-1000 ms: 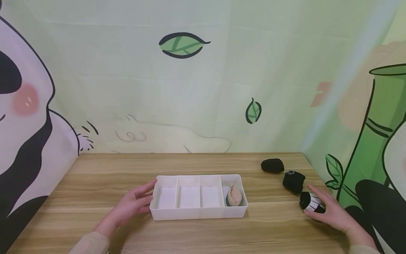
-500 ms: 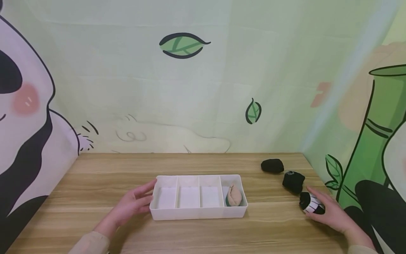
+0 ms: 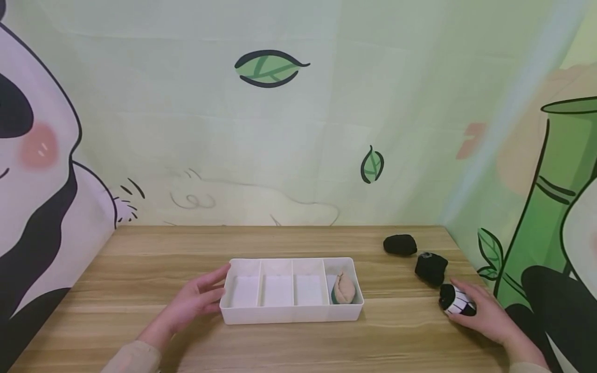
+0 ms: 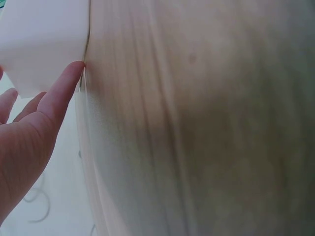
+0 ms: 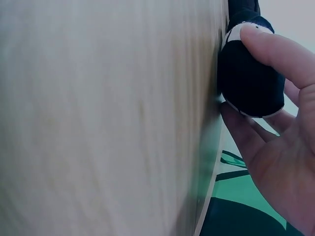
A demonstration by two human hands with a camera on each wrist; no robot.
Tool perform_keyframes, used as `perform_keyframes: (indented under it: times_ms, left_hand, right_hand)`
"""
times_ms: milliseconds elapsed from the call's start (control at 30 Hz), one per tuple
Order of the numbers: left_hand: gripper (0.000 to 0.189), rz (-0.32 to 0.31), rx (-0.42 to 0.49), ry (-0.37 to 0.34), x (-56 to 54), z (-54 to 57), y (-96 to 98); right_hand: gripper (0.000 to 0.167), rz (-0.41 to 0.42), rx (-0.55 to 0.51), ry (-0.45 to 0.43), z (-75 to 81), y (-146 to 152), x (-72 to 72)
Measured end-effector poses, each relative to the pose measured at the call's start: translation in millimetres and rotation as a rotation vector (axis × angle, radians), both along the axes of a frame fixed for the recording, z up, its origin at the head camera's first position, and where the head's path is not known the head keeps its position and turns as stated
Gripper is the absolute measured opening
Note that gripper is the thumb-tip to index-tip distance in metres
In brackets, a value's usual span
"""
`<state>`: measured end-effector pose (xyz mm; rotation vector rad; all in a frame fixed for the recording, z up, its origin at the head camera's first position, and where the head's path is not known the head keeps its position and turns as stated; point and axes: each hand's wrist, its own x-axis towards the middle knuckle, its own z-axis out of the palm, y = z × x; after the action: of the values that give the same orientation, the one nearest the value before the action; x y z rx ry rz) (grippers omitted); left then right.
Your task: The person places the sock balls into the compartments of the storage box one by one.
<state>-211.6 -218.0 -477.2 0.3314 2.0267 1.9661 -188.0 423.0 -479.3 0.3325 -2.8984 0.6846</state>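
Note:
My right hand [image 3: 485, 314] holds a balled-up black-and-white sock [image 3: 458, 300] near the table's right edge. In the right wrist view its thumb presses the top of the sock [image 5: 251, 78], and the fingers curl below it. My left hand [image 3: 198, 296] lies against the left end of a white four-section box [image 3: 291, 314], its fingers fairly straight. The left wrist view shows a fingertip touching the side of the box [image 4: 47, 37]. A balled peach sock with a green part [image 3: 345, 288] sits in the box's rightmost section.
Beyond the held sock lie a black balled sock with a small grey mark [image 3: 431, 269] and another black one [image 3: 400, 245] further back. The wooden table [image 3: 289, 347] meets a printed backdrop [image 3: 298, 129] at its far edge.
My right hand's fingers and thumb have closed in around the black-and-white sock. The left hand and the box stay where they were.

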Motion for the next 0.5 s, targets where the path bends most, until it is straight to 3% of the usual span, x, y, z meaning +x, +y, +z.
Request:
perform_keyframes:
  times_ms: [333,500]
  left_hand:
    - [0.064,0.001,0.001,-0.004,-0.1,-0.6,0.4]
    - [0.064,0.004,0.007,-0.006,-0.6,-1.4,0.1]
  right_hand:
    - [0.082,-0.043,0.031,-0.043,11.3,-14.3,1.3]
    - [0.082,-0.013,-0.010,-0.042,14.2,-24.5,-0.6]
